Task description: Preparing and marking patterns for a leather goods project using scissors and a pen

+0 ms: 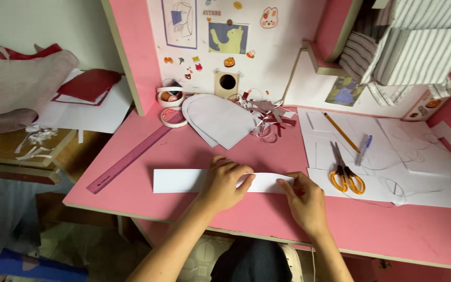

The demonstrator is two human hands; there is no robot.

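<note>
Pink counter point(194, 151), viewed from above. A long white paper strip point(178, 180) lies flat near the front edge, running left to right.

Left hand point(224, 183) rests palm down on the middle of the strip, fingers curled and pressing the paper to the counter; not closed around anything. Right hand point(305, 201) is at the strip's right end, thumb and fingertips pinched together on the paper edge there. The two hands sit just beside each other, strip between them.

Around: a purple ruler point(131, 156) lies diagonally to the left of the strip, apart from it. Behind the strip, rounded white paper cutouts point(217, 120) are stacked, with a tangle of red and white paper scraps point(267, 117) to their right. Two rolls of tape point(171, 107) sit beside the cutouts, near the back wall.

To the right, orange-handled scissors point(344, 169) lie closed on large white sheets point(418, 172) marked with pencil outlines. A yellow pencil point(340, 131) and a blue pen point(364, 149) lie on the same sheets, just above the scissors. Stickers dot the white back panel point(267, 57).
</note>
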